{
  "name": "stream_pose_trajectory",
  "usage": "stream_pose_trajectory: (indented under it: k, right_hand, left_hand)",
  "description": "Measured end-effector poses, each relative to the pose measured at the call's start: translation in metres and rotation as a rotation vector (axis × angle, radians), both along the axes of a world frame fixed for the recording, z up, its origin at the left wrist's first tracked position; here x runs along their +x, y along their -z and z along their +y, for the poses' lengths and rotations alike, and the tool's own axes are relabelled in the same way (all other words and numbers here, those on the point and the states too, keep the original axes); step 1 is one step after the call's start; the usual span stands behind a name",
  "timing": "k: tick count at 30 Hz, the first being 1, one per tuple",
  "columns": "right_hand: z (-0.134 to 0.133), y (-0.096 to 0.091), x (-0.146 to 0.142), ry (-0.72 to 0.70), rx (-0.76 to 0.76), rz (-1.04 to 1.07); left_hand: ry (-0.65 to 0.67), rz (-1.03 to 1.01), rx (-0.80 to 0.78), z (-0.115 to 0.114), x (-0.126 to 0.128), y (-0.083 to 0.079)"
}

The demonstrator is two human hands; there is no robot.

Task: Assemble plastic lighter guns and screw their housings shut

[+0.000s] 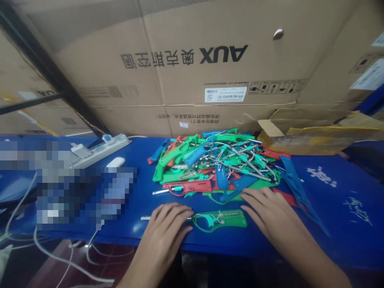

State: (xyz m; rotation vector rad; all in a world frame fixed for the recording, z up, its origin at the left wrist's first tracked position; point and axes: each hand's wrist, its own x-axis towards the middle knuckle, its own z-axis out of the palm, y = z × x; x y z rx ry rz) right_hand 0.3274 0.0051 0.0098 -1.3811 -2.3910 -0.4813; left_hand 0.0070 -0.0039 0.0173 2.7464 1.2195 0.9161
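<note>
Cardboard backdrop: a large printed carton (177,24) stands behind everything, its AUX lettering upside down.
Blue table: the tabletop (345,232) spreads beneath the work, carrying a white power strip (103,151) at the far left.
Heap: a mixed pile (222,160) of red, green and blue lighter parts lies beyond the hands, its metal rods pointing various ways.
Right hand: the person's right hand (264,210) has thumb and forefinger spread wide; fingertips reach the heap's near edge, the thumb just beside the handle end.
Left hand: the person's left hand (169,232) arches over the rod (145,218), fingers close together and bent; whether they grip cannot be told.
Green lighter: this lighter (232,220) is between the hands, nearer the person than the heap; its long axis runs sideways, nearly level, rod tip left, handle right.
Teal trigger: the small trigger (211,220) sits in the guard loop, which bulges toward the person.
</note>
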Motion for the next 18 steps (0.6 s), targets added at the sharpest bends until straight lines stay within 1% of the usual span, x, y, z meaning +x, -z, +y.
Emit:
stream_pose_trajectory:
  k: [4,8,12,14,18]
  right_hand:
    - [0.011,-0.009,-0.006,0.01,-0.037,-0.052]
    - [0.016,-0.014,-0.004,0.029,-0.082,-0.058]
    - [0.021,-0.017,0.003,-0.032,-0.149,-0.047]
    - [0.022,-0.018,0.004,-0.056,-0.187,-0.012]
    - [0.023,-0.02,-0.005,-0.043,-0.288,0.127]
  left_hand:
    - [-0.001,-0.017,-0.009,0.004,0.005,-0.002]
    - [-0.018,-0.087,0.006,0.001,0.012,-0.002]
    - [-0.018,-0.142,-0.02,-0.001,0.012,0.001]
    - [-0.011,-0.165,-0.044,-0.002,0.01,0.004]
    - [0.001,-0.226,-0.1,-0.004,0.009,0.01]
